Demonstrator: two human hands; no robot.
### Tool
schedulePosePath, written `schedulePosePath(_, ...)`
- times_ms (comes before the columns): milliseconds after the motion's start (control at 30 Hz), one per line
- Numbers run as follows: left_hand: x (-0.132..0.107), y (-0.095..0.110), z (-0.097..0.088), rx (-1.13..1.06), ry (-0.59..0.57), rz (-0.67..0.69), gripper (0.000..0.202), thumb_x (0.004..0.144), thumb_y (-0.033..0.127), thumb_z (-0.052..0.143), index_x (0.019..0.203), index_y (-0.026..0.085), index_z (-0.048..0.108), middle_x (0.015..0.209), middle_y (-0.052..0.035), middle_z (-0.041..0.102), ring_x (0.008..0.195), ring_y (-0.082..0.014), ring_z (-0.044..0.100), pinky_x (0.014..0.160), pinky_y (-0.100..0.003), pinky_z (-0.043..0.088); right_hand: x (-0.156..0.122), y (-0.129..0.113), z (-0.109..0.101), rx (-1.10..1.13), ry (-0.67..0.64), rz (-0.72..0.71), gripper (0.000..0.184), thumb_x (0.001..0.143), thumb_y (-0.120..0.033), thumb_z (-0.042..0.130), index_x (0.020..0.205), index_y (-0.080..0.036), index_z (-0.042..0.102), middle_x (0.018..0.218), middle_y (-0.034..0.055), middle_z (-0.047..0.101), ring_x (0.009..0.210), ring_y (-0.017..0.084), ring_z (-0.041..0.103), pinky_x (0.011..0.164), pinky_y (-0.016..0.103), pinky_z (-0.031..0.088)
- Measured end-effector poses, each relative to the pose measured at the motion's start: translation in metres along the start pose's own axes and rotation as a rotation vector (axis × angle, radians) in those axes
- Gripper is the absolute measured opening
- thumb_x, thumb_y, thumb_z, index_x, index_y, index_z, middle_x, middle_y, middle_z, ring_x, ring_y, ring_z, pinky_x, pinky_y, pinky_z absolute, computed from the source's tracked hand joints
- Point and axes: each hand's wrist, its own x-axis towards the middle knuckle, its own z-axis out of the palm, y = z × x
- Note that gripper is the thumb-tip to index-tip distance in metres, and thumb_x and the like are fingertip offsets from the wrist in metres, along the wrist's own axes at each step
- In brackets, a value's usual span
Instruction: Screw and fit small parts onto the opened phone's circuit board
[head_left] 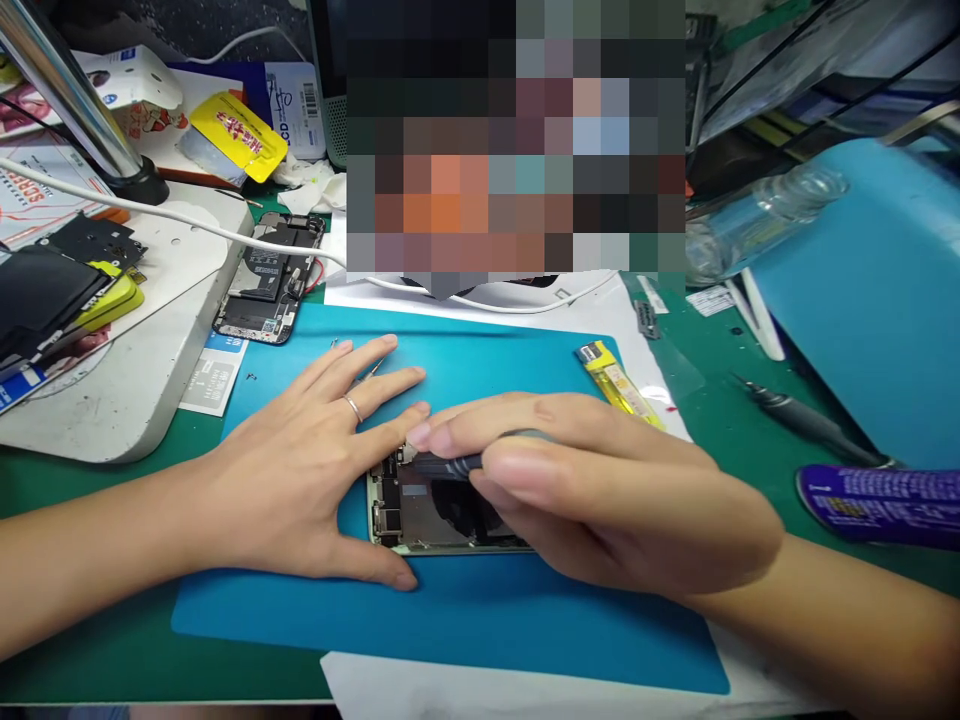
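An opened phone chassis (pixel 420 510) lies on a blue work mat (pixel 465 610), its inner parts exposed. My left hand (pixel 315 470), with a ring on one finger, rests flat on the mat, fingers spread, and its thumb and fingers touch the phone's left end. My right hand (pixel 600 490) covers the phone's right half and grips a dark screwdriver (pixel 450 466) whose tip points left onto the phone's upper edge.
A yellow lighter (pixel 616 382) lies on the mat's far right corner. A second opened phone (pixel 271 278) sits at the back left beside a white stand base (pixel 135 370). A dark tool (pixel 802 420), a purple tube (pixel 877 502), a clear bottle (pixel 757 222) and a blue sheet (pixel 877 290) are at the right.
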Motion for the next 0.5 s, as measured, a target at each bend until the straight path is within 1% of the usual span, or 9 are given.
schedulePosePath(100, 0.0000, -0.0001, 0.0010, -0.041, 0.026, -0.002, 0.107, 0.069, 0.077, 0.078, 0.152, 0.021, 0.042, 0.159, -0.0171, 0.042, 0.155, -0.0452, 0.020, 0.125, -0.071, 0.021, -0.0001, 0.0019, 0.0012, -0.032, -0.049, 0.001, 0.019, 0.097, -0.017, 0.062, 0.113, -0.025, 0.059, 0.100, 0.0052, 0.077, 0.091, 0.016, 0.077, 0.079, 0.023, 0.067)
schedulePosePath(233, -0.0005, -0.0009, 0.0023, -0.011, 0.026, 0.000, 0.108, 0.070, 0.080, 0.074, 0.152, 0.019, 0.041, 0.159, -0.0175, 0.042, 0.156, -0.0443, 0.020, 0.126, -0.068, 0.022, 0.0023, 0.0007, 0.0032, -0.071, -0.057, 0.030, 0.020, 0.098, -0.018, 0.057, 0.115, -0.029, 0.057, 0.097, -0.0004, 0.077, 0.090, 0.016, 0.078, 0.078, 0.023, 0.067)
schedulePosePath(333, -0.0008, -0.0017, 0.0031, -0.007, 0.036, 0.012, 0.109, 0.069, 0.080, 0.075, 0.153, 0.019, 0.040, 0.159, -0.0177, 0.042, 0.156, -0.0453, 0.020, 0.126, -0.069, 0.022, 0.0034, 0.0027, 0.0056, -0.048, -0.065, -0.014, 0.020, 0.099, -0.014, 0.054, 0.115, -0.025, 0.057, 0.094, 0.0025, 0.077, 0.092, 0.017, 0.078, 0.079, 0.025, 0.067)
schedulePosePath(400, -0.0008, -0.0021, 0.0036, -0.026, 0.051, 0.025, 0.109, 0.069, 0.078, 0.077, 0.153, 0.020, 0.039, 0.159, -0.0181, 0.043, 0.155, -0.0461, 0.020, 0.125, -0.070, 0.023, 0.0038, 0.0055, 0.0068, 0.013, -0.042, -0.060, 0.023, 0.098, -0.010, 0.053, 0.116, -0.023, 0.057, 0.094, 0.0047, 0.076, 0.097, 0.018, 0.077, 0.080, 0.026, 0.067)
schedulePosePath(433, -0.0007, -0.0022, 0.0038, -0.036, 0.057, 0.028, 0.108, 0.069, 0.077, 0.078, 0.153, 0.021, 0.040, 0.158, -0.0181, 0.043, 0.155, -0.0464, 0.021, 0.125, -0.071, 0.023, 0.0041, 0.0066, 0.0072, 0.044, -0.028, -0.079, 0.024, 0.097, -0.009, 0.053, 0.117, -0.022, 0.056, 0.094, 0.0048, 0.075, 0.099, 0.018, 0.076, 0.081, 0.026, 0.067)
schedulePosePath(500, -0.0004, -0.0020, 0.0039, -0.050, 0.063, 0.029, 0.105, 0.068, 0.076, 0.079, 0.151, 0.022, 0.042, 0.158, -0.0179, 0.044, 0.155, -0.0469, 0.021, 0.124, -0.072, 0.023, 0.0057, 0.0077, 0.0076, 0.069, -0.036, -0.034, 0.023, 0.096, -0.013, 0.055, 0.115, -0.027, 0.055, 0.095, 0.0016, 0.074, 0.101, 0.015, 0.075, 0.083, 0.026, 0.067)
